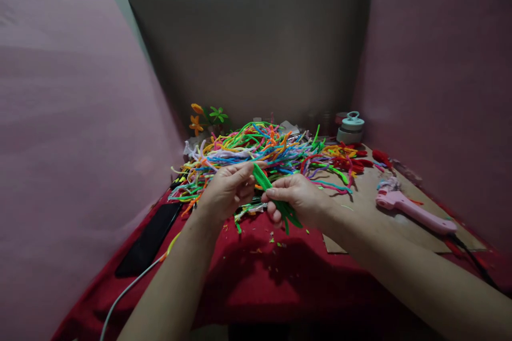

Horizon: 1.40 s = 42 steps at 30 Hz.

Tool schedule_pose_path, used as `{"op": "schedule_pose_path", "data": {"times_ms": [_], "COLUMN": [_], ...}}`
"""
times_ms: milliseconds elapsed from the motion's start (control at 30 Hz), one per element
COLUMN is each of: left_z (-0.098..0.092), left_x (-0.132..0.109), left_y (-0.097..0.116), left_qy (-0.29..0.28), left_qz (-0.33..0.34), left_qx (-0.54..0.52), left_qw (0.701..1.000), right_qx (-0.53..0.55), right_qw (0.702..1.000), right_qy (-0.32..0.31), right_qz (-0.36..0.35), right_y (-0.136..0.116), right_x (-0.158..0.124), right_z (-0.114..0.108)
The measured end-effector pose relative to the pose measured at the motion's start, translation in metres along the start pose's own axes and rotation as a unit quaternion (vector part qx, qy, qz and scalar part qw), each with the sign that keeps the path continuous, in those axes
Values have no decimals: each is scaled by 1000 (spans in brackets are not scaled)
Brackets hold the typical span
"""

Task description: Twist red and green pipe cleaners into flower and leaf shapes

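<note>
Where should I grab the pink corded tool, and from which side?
Probably mid-length on its slim handle, from above and the near side: the tool lies on the board, bulkier head to the left, cord leaving the handle's right end.

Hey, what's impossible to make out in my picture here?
- Head view: green strips, middle hidden by the right hand.
- Head view: white cable, far end cut off by the bottom edge.
- Head view: pile, lower strands covered by upper ones.
- Head view: scraps on the red cloth, too small to identify.
</note>
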<state>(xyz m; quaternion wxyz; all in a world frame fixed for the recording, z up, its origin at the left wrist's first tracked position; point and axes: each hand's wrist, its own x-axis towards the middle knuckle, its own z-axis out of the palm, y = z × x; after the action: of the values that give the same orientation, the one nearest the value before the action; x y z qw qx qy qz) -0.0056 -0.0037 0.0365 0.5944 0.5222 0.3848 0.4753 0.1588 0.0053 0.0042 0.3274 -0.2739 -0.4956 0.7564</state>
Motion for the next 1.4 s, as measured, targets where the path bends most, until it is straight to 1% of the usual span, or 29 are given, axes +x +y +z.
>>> {"op": "schedule_pose_path", "data": {"times_ms": [33, 100, 233, 333, 400, 500, 567, 600, 633, 667, 733, 800, 833, 900, 967, 1000, 1067, 1233, 1400], "left_z": [0, 2, 10, 14, 13, 7, 3, 2, 1, 1, 0, -2, -4, -6, -8, -9, -9, -7, -3], "left_x": [2, 5, 13, 19, 22, 23, 23, 23, 23, 24, 24, 23, 22, 20, 18, 17, 16, 17, 18], "left_y": [-2, -7, -17, -24, -28, -34, -37, -37, -38, -39, -39, -40, -40, -41, -42, -43, -45, -49, -51], "left_qy": [-2, 17, 106, 163, 195, 239, 262, 268, 268, 263, 227, 167, 130, 53, -10, -29, -38, -15, 29], "left_qz": [-2, 17, 74, 88, 105, 153, 183, 190, 189, 178, 128, 57, 22, -32, -56, -59, -53, -74, -37], "left_qx": [0, 14, 40, 61, 111, 203, 241, 246, 240, 221, 147, 61, 26, -17, -27, -23, -4, 29, 52], "left_qw": [1000, 1000, 991, 981, 969, 937, 917, 912, 913, 922, 954, 983, 991, 998, 998, 998, 998, 997, 998], "right_qx": [-2, 0, 19, 21, 11, -18, -35, -40, -42, -42, -35, -27, -24, -22, -22, -21, -18, -14, 4], "right_qw": [1000, 1000, 1000, 1000, 1000, 999, 999, 999, 998, 998, 999, 999, 999, 999, 1000, 1000, 1000, 1000, 1000], "right_qy": [-3, -2, 3, 9, 13, 18, 22, 24, 25, 25, 22, 18, 17, 15, 12, 10, 5, 5, -1], "right_qz": [1, 2, -4, 0, 11, 21, 25, 26, 27, 28, 29, 30, 29, 22, 16, 15, 16, 9, 6], "right_y": [0, 1, 4, 9, 13, 17, 19, 20, 20, 21, 23, 24, 24, 24, 23, 23, 23, 25, 28], "right_x": [1, 2, 5, 8, 8, 6, 5, 4, 4, 3, 3, 2, 2, 2, 2, 3, 3, 5, 7], "right_z": [-1, -2, -2, -1, -1, -1, -1, -1, -1, 0, -1, -2, -3, -5, -6, -7, -8, -9, -11]}}
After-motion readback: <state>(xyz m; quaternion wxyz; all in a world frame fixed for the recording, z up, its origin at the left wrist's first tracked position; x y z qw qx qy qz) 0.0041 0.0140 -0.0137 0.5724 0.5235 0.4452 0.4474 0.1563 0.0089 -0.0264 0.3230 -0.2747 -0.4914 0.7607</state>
